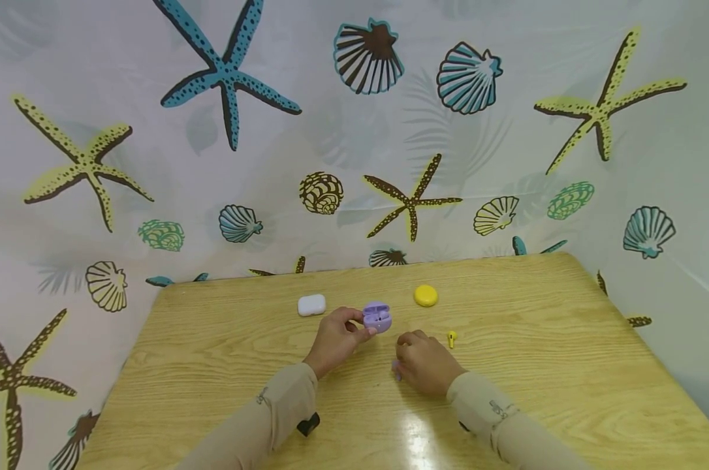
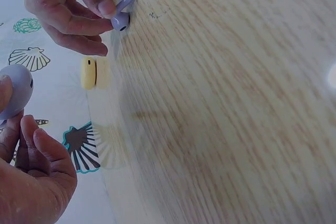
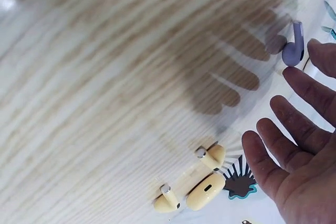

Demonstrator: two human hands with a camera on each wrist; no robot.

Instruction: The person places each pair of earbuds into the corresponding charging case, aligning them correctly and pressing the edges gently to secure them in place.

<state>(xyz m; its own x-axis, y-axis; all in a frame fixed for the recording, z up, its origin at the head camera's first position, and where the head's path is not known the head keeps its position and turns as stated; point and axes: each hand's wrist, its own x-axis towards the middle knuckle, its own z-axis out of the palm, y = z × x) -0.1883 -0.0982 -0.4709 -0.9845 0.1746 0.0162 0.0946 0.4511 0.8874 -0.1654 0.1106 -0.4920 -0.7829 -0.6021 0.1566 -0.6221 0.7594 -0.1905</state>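
My left hand (image 1: 337, 336) holds a small purple earbud case (image 1: 378, 321) by its side, its lid standing up. What sits in its slots is too small to tell. Lower and to the right, the thumb and forefinger of my right hand (image 1: 426, 362) pinch a purple earbud (image 1: 396, 370) just over the table. The left wrist view shows this earbud (image 2: 121, 21) by its stem and round head, apart from the case (image 2: 19, 92). In the right wrist view the earbud (image 3: 293, 52) is at the thumb and forefinger tips, with the other fingers spread loosely.
A closed yellow case (image 1: 426, 296) and a white case (image 1: 311, 305) lie farther back on the wooden table (image 1: 536, 313). One yellow earbud (image 1: 452, 339) lies right of my right hand; the right wrist view shows a second yellow earbud (image 3: 167, 200). A patterned cloth (image 1: 272, 163) hangs behind.
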